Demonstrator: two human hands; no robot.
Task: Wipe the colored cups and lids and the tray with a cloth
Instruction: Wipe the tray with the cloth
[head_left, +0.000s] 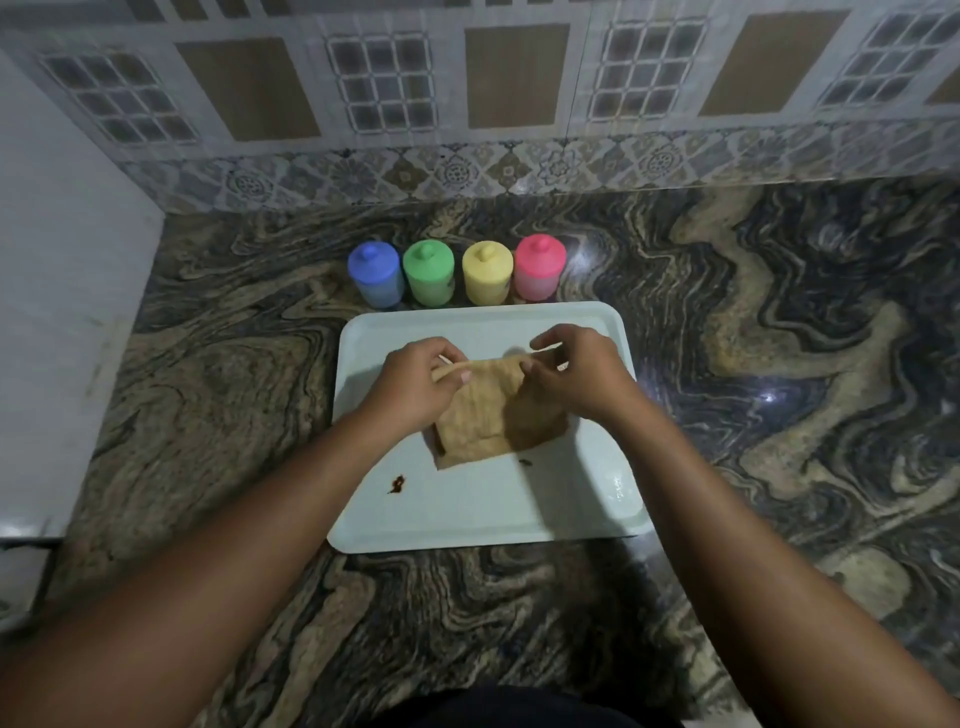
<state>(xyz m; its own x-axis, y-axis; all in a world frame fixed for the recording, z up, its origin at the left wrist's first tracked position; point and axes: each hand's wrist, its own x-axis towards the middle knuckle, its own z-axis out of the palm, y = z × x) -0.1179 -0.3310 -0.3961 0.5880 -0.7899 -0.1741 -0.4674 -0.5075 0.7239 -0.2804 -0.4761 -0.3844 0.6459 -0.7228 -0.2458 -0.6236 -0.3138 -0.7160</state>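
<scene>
A pale tray (467, 514) lies on the marble counter. On it rests a tan cloth (483, 415), folded into a rough square. My left hand (415, 387) pinches the cloth's upper left edge and my right hand (576, 371) pinches its upper right edge, lifting that edge slightly. A dark brown stain (397, 484) marks the tray at lower left, and a smaller speck (525, 461) sits just below the cloth. Behind the tray stand lidded cups in a row: blue (375, 274), green (429, 273), yellow (487, 274) and pink (539, 267).
The swirled marble counter (779, 364) stretches to the right and left of the tray. A patterned tiled wall (519, 104) rises behind the cups. A white surface (57, 312) borders the counter on the left.
</scene>
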